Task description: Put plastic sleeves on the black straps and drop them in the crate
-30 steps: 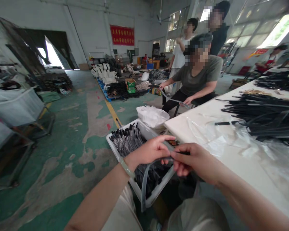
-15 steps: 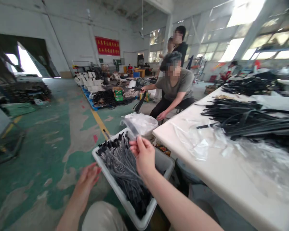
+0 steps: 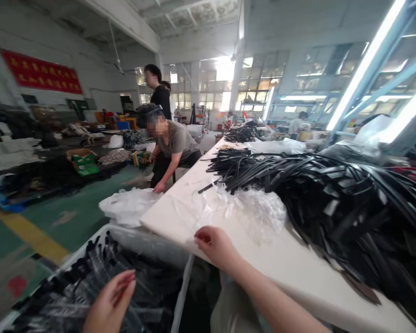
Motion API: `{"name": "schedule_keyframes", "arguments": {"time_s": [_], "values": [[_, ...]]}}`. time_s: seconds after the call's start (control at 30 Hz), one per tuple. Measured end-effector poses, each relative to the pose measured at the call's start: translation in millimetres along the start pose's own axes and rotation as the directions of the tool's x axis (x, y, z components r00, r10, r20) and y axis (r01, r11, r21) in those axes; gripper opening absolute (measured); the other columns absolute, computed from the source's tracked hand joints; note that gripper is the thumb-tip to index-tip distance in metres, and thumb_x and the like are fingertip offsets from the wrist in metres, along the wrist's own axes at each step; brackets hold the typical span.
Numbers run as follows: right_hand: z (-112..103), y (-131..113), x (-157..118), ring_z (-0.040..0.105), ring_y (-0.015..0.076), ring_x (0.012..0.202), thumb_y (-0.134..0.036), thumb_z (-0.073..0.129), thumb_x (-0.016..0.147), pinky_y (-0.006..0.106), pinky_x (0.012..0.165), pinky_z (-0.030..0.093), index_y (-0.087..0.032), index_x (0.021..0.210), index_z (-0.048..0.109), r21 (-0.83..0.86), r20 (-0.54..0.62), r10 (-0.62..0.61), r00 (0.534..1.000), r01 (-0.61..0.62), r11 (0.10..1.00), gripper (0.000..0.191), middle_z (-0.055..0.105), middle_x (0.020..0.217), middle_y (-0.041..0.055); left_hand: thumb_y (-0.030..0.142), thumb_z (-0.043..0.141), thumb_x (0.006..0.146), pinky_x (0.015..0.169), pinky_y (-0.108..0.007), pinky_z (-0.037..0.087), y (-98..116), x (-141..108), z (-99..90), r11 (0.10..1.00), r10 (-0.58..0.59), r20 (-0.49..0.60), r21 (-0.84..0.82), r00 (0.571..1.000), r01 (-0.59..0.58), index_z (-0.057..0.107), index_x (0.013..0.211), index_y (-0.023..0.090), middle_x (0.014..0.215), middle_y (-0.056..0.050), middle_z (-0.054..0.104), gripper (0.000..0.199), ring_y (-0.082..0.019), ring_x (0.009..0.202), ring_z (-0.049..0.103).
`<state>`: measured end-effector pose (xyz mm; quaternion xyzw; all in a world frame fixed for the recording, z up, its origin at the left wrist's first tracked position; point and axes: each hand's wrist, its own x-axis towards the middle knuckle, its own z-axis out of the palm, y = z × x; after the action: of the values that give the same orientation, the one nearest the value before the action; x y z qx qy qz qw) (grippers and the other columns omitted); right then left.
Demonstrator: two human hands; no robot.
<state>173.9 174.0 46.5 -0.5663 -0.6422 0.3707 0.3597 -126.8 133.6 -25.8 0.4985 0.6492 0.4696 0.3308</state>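
Observation:
My left hand [image 3: 111, 296] is over a pale plastic bin [image 3: 184, 282] at the lower left, fingers loosely bent and apart from the thumb, with nothing seen in it. Inside the bin lie many black strips in clear plastic sleeves [image 3: 100, 277]. Above the near edge of the white table [image 3: 183, 222], my right hand [image 3: 217, 245] is half curled, and no object shows between its fingers. Just beyond it, crumpled clear plastic sleeves [image 3: 260, 210] rest on the tabletop. A large heap of loose black strips [image 3: 350, 208] covers the table's right side.
A co-worker [image 3: 173, 143] sits bent forward at the table's far left edge, one hand at a white plastic bag [image 3: 130, 206]. Another person [image 3: 161, 97] stands behind. An open green box [image 3: 85, 162] and dark piles occupy the floor at left. Lit tube lamps [image 3: 367, 64] hang at right.
My view has swung right towards the table. My right hand has let go of the sleeved strip and moved from the bin to the table edge. My left hand has come over the bin.

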Motion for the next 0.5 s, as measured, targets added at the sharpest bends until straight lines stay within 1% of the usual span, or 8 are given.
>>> {"name": "schedule_keyframes", "arguments": {"time_s": [0.03, 0.1, 0.2, 0.27, 0.33, 0.4, 0.43, 0.5], "values": [[-27.6, 1.9, 5.5, 0.063, 0.0244, 0.085, -0.014, 0.061, 0.083, 0.036, 0.081, 0.044, -0.018, 0.09, 0.074, -0.062, -0.076, -0.017, 0.997, 0.012, 0.998, 0.015, 0.073, 0.089, 0.0092, 0.067, 0.068, 0.071, 0.098, -0.047, 0.057, 27.4, 7.6, 22.7, 0.992, 0.103, 0.052, 0.063, 0.993, -0.107, 0.068, 0.099, 0.021, 0.109, -0.012, 0.075, 0.054, -0.035, 0.107, 0.069], [-65.7, 9.9, 6.9, 0.062, 0.0269, 0.084, -0.015, 0.06, 0.082, 0.039, 0.081, 0.041, -0.015, 0.086, 0.073, -0.147, -0.166, -0.03, 0.986, 0.005, 0.989, 0.014, 0.073, 0.088, 0.0129, 0.052, 0.051, 0.088, 0.097, -0.04, 0.057, 75.3, 21.5, 74.6, 0.879, 0.325, 0.199, 0.296, 0.924, -0.373, 0.068, 0.107, 0.018, 0.119, -0.013, 0.07, 0.043, -0.029, 0.112, 0.067], [-80.5, 27.4, -11.1, 0.063, 0.0268, 0.075, -0.018, 0.061, 0.08, 0.038, 0.073, 0.043, -0.015, 0.079, 0.073, -0.155, -0.169, -0.038, 0.985, 0.011, 0.988, 0.013, 0.074, 0.08, 0.0135, 0.039, 0.061, 0.086, 0.109, -0.052, 0.045, 118.7, 35.8, 150.4, 0.769, 0.394, 0.179, 0.472, 0.901, -0.43, 0.07, 0.097, 0.014, 0.11, -0.017, 0.069, 0.029, -0.035, 0.116, 0.06], [-74.2, 39.2, -26.8, 0.065, 0.0284, 0.077, -0.023, 0.06, 0.08, 0.04, 0.074, 0.046, -0.014, 0.085, 0.074, -0.098, -0.174, -0.044, 0.984, 0.027, 0.995, 0.018, 0.075, 0.085, 0.0148, 0.032, 0.068, 0.083, 0.099, -0.06, 0.046, 131.1, 37.9, 187.5, 0.727, 0.402, 0.128, 0.557, 0.907, -0.401, 0.07, 0.089, 0.012, 0.105, -0.02, 0.067, 0.022, -0.041, 0.112, 0.058], [-67.2, 49.3, -37.8, 0.067, 0.0306, 0.083, -0.03, 0.059, 0.08, 0.043, 0.078, 0.049, -0.013, 0.091, 0.074, -0.007, -0.204, -0.032, 0.978, 0.031, 1.0, 0.025, 0.076, 0.091, 0.0169, 0.022, 0.069, 0.082, 0.089, -0.058, 0.048, 136.9, 32.9, 211.1, 0.687, 0.443, 0.102, 0.6, 0.891, -0.41, 0.07, 0.084, 0.013, 0.102, -0.019, 0.065, 0.01, -0.041, 0.107, 0.058], [-65.5, 56.7, -41.7, 0.068, 0.0316, 0.086, -0.037, 0.06, 0.078, 0.045, 0.08, 0.051, -0.012, 0.099, 0.071, 0.115, -0.241, 0.01, 0.971, 0.019, 0.993, 0.035, 0.075, 0.099, 0.0191, 0.014, 0.066, 0.084, 0.086, -0.053, 0.048, 140.5, 22.4, 224.1, 0.639, 0.53, 0.128, 0.589, 0.838, -0.494, 0.069, 0.082, 0.015, 0.097, -0.014, 0.065, 0.004, -0.036, 0.101, 0.059], [-66.8, 59.1, -41.2, 0.069, 0.0317, 0.087, -0.041, 0.062, 0.077, 0.046, 0.08, 0.053, -0.012, 0.105, 0.069, 0.187, -0.26, 0.041, 0.965, 0.008, 0.982, 0.042, 0.074, 0.106, 0.0205, 0.013, 0.064, 0.086, 0.085, -0.05, 0.048, 141.9, 15.8, 227.8, 0.609, 0.584, 0.158, 0.563, 0.796, -0.559, 0.069, 0.082, 0.017, 0.094, -0.011, 0.065, 0.008, -0.033, 0.098, 0.059], [-72.4, 60.8, -37.8, 0.07, 0.0322, 0.094, -0.051, 0.065, 0.075, 0.046, 0.081, 0.055, -0.012, 0.124, 0.058, 0.349, -0.294, 0.124, 0.948, -0.014, 0.937, 0.063, 0.07, 0.121, 0.0233, 0.014, 0.06, 0.091, 0.084, -0.044, 0.048, 143.6, 1.7, 231.4, 0.526, 0.701, 0.236, 0.467, 0.673, -0.711, 0.069, 0.081, 0.019, 0.089, -0.007, 0.066, 0.015, -0.027, 0.092, 0.06]]}}
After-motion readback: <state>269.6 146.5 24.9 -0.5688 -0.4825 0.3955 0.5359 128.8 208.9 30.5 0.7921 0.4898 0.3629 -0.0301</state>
